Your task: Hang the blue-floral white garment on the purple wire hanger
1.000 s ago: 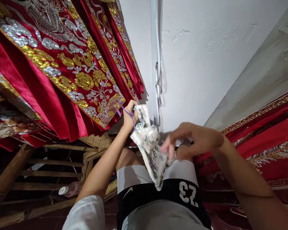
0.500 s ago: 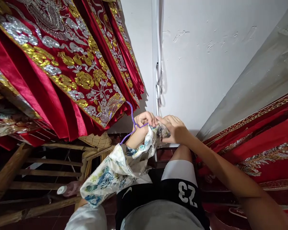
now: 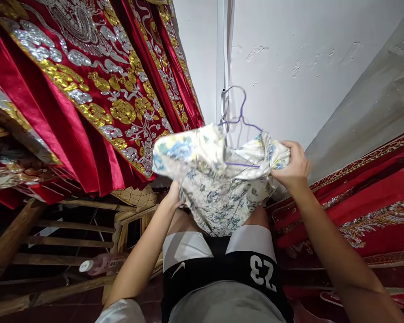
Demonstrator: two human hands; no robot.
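We seemingly arranged the floral garment (image 3: 218,193) on its purple hanger (image 3: 241,118) — right hand (image 3: 295,165) pinching it, left hand's (image 3: 174,194) grip unclear — levelling seemed needed.

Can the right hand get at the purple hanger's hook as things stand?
Probably yes: the hook of the purple hanger stands uncovered above the floral garment, with nothing seen between it and the right hand. That hand grips the garment, though, so it would likely need to let go first.

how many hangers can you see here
1: a purple hanger, its hook sticking up above the neck of the floral top, in front of the white wall. Others may be hidden behind the red hanging cloth.
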